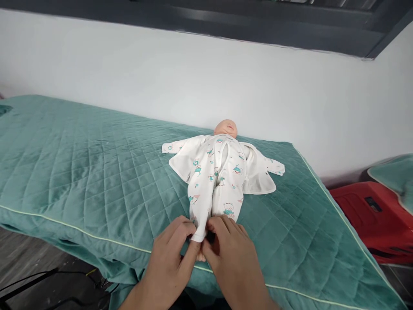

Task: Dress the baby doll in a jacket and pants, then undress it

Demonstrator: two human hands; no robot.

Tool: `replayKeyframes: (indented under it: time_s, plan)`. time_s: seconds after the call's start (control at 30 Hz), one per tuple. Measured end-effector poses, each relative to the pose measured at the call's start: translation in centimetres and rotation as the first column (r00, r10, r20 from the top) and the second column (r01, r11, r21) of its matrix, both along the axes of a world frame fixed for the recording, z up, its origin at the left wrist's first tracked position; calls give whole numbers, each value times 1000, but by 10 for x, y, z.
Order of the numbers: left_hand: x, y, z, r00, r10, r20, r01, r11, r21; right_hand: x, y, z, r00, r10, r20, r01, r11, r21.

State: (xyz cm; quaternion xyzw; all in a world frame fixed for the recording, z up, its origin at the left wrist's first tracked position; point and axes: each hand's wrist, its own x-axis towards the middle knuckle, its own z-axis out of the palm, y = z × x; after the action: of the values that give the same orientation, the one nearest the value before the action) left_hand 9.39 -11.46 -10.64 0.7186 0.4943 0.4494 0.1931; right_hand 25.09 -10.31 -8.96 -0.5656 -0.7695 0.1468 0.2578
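Observation:
A baby doll (pixel 226 128) lies on its back on a green quilted bed (pixel 97 172), head toward the wall. It wears a white romper (pixel 219 176) printed with small teal animals, its sleeves spread out to both sides. My left hand (pixel 171 258) pinches the cuff of the romper's left leg at the near end. My right hand (pixel 232 254) is closed on the same cuff from the right side. A small doll foot shows between my two hands.
A white wall (pixel 206 82) runs behind the bed under a dark window frame. A red plastic object (pixel 371 215) stands on the floor at the right, with another green cover (pixel 396 176) above it. Dark cables (pixel 38 280) lie on the floor at lower left.

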Motion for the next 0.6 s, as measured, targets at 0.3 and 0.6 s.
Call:
replayKeyframes:
  time_s: [0.3, 0.6]
  plan:
    - [-6, -3, -9, 995, 4, -99, 3, 998, 66, 4, 3, -2, 997, 16, 70, -19, 999, 40]
    - [-24, -15, -36, 976, 110, -188, -93, 991, 97, 12, -14, 6, 982, 174, 80, -186, 965, 183]
